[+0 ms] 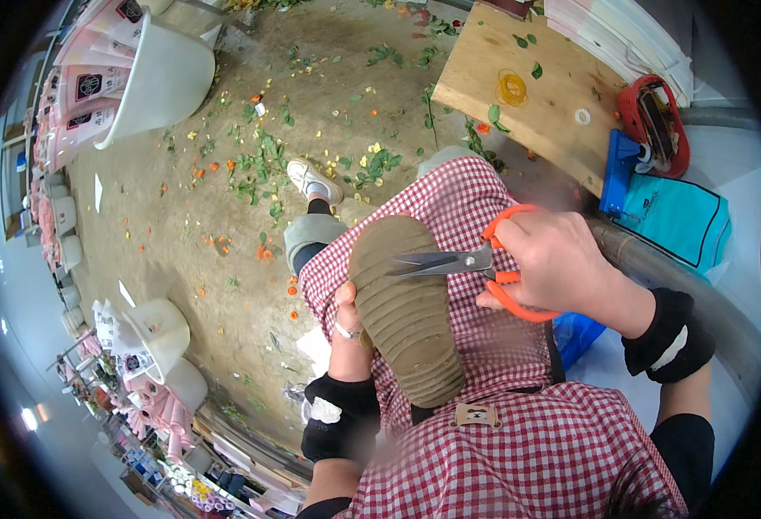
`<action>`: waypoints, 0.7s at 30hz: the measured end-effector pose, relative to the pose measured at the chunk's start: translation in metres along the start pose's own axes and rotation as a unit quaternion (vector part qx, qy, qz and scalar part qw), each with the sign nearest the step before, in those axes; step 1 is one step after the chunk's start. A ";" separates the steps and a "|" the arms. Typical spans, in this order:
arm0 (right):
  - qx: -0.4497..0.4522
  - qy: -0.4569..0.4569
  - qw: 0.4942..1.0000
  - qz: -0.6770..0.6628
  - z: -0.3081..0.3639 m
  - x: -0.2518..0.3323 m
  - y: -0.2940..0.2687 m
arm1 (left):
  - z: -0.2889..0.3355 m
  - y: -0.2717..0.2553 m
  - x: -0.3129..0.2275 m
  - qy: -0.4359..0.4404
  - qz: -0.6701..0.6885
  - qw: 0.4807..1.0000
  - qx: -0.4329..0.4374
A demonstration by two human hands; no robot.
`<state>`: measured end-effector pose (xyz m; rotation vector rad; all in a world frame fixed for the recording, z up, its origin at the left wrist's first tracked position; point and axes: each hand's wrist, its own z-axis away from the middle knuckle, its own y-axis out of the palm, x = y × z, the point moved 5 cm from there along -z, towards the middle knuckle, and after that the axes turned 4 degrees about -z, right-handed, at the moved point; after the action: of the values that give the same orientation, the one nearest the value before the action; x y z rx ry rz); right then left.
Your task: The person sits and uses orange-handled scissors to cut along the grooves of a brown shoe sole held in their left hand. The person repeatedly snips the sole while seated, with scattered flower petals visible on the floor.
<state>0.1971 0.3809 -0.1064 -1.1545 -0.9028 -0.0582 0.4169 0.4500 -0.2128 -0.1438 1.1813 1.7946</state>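
A shoe with a brown, ribbed sole [406, 329] lies sole up over my lap, against a red-and-white checked apron [484, 424]. Its upper is out of sight, and I cannot tell if a foot is in it. My left hand [347, 310] grips its left edge, with the thumb showing and the other fingers hidden behind. In my right hand [546, 259] is a pair of scissors [467, 261] with orange handles, my fingers closed through the loops. The blades are slightly parted and point left, across the upper part of the sole.
At the far right stands a wooden tabletop [476, 69] with yellow rubber bands [511, 88], a red basket [679, 138] and a turquoise bag [679, 216]. Leaves and petals [264, 164] litter the floor. White buckets [173, 78] with wrapping paper stand at left.
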 end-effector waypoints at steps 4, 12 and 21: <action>-0.012 -0.034 0.998 0.058 -0.006 0.001 -0.001 | 0.001 -0.001 0.002 -0.002 0.002 1.000 0.010; -0.027 -0.081 0.994 0.070 -0.006 0.005 0.012 | 0.002 -0.002 0.001 0.012 -0.032 0.999 -0.006; 0.011 -0.083 0.992 0.098 -0.003 0.008 0.013 | 0.003 0.001 -0.001 0.026 -0.040 0.999 0.014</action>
<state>0.2105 0.3871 -0.1111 -1.2360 -0.9291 0.2092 0.4174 0.4516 -0.2099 -0.2190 1.2192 1.7125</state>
